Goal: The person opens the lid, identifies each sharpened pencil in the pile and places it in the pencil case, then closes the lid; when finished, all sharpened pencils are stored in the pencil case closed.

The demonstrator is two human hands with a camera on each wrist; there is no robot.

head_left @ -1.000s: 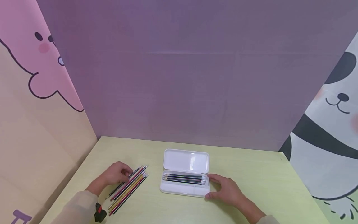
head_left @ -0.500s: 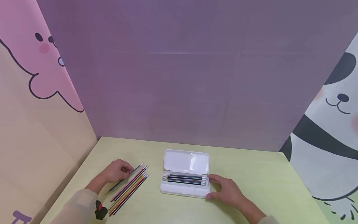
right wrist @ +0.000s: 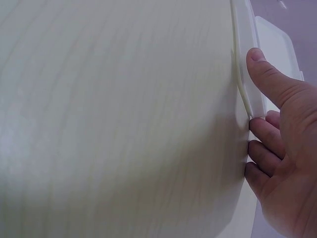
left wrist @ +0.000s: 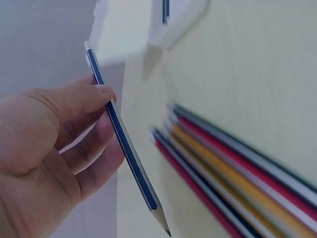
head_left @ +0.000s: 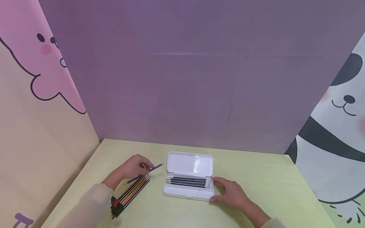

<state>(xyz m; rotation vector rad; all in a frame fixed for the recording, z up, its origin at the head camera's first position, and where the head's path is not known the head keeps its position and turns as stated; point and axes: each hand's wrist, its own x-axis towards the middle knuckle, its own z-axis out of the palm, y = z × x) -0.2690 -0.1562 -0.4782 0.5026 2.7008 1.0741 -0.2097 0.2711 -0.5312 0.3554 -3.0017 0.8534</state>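
Observation:
My left hand [head_left: 134, 167] pinches a dark blue and silvery striped pencil [left wrist: 130, 148] between thumb and fingers. In the left wrist view its sharpened tip points down and its eraser end up. The open white pencil case [head_left: 180, 192] lies to the right, lid folded back, with several dark pencils [head_left: 188, 182] in its rear compartment. My right hand [head_left: 232, 193] holds the case's right end, thumb at the front corner and index finger at the back. In the right wrist view, the thumb [right wrist: 270, 74] lies along the white case wall [right wrist: 246, 59].
Several loose pencils [left wrist: 233, 163], red, gold and dark, lie side by side on the pale table [head_left: 256, 177], left of the case. A small black and red piece [head_left: 116, 205] by my left sleeve overlaps their lower ends. A purple wall [head_left: 194, 95] stands behind.
My left hand has taken a dark pencil from the left edge of the loose group and moved right with it, toward the case. The right hand and case stay put.

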